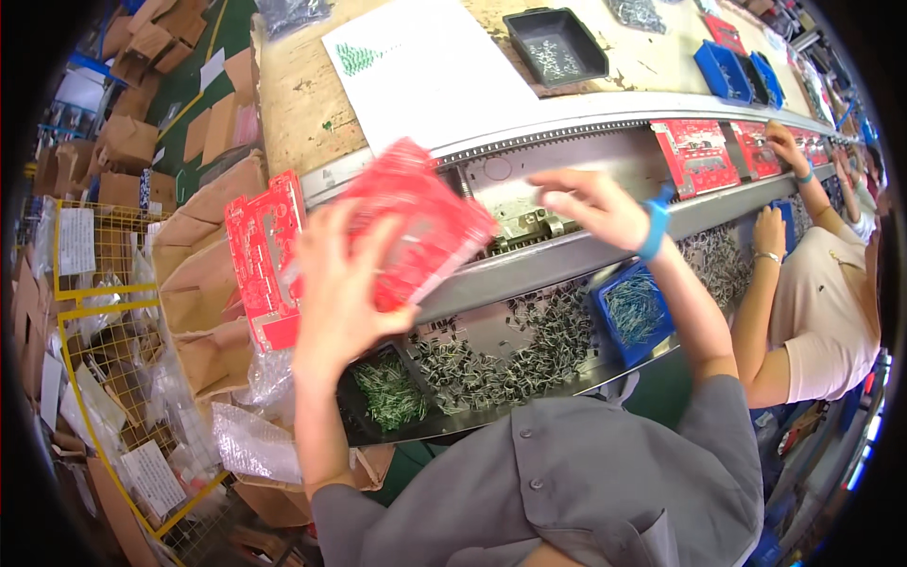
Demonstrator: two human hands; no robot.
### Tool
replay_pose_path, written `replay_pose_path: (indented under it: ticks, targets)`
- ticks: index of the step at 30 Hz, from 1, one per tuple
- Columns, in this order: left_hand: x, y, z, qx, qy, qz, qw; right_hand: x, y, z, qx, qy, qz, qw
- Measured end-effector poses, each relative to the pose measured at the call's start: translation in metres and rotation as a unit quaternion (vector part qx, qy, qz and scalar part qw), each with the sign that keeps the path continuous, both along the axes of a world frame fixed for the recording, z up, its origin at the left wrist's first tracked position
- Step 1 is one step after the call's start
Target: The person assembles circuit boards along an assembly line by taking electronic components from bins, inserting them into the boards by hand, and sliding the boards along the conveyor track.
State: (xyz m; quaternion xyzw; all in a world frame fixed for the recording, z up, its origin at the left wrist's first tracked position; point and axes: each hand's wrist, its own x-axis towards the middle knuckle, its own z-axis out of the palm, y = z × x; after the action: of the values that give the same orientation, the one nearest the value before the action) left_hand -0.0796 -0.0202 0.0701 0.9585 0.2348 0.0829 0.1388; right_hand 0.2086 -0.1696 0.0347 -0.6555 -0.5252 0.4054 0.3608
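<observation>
My left hand (pixel 338 274) grips a red circuit board (pixel 420 227), which is tilted over the near end of the conveyor track and smeared by motion. The fingers spread over the board, with the thumb along its lower edge. Just left of that hand, another red circuit board (pixel 260 250) stands upright in a cardboard box (pixel 213 274). My right hand (pixel 593 203), with a blue band at the wrist, is above the conveyor track (pixel 548 184). Its fingers are stretched out and apart, with nothing visible in them.
Below the track, a metal tray holds many small dark parts (pixel 510 354), flanked by a black bin (pixel 392 392) and a blue bin (pixel 633 312). Further boards (pixel 694 156) lie rightward, where a co-worker's hand (pixel 782 144) reaches in. A black tray (pixel 556 47) and white sheet (pixel 435 66) lie behind.
</observation>
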Motion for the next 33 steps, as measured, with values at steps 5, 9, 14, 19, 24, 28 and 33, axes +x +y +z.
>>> replay_pose_path:
  ticks: [5,9,14,19,24,28,33]
  targets:
    - [0.044,-0.019,-0.022,-0.032,0.027,-0.131,0.990,-0.012,0.027,-0.043,-0.083,0.352,0.005,0.932]
    - [0.046,-0.018,-0.041,-0.051,0.056,-0.111,0.991,0.006,0.033,-0.074,-0.137,0.426,-0.094,0.889]
    - [0.048,-0.015,-0.062,-0.076,0.044,-0.072,0.994,0.016,0.048,-0.089,-0.151,0.383,-0.074,0.908]
    - [0.044,-0.013,-0.062,-0.089,0.042,-0.059,0.993,0.022,0.061,-0.028,-0.226,0.004,-0.025,0.974]
    - [0.047,-0.015,-0.054,-0.073,0.059,-0.061,0.994,0.045,0.107,-0.023,0.149,-0.336,-0.056,0.928]
    - [0.048,-0.014,-0.053,-0.085,0.059,-0.062,0.993,0.055,0.163,-0.027,0.218,-0.462,0.006,0.860]
    - [0.050,0.021,-0.045,-0.246,-0.030,-0.038,0.968,0.056,0.187,-0.030,0.120,-0.539,0.088,0.829]
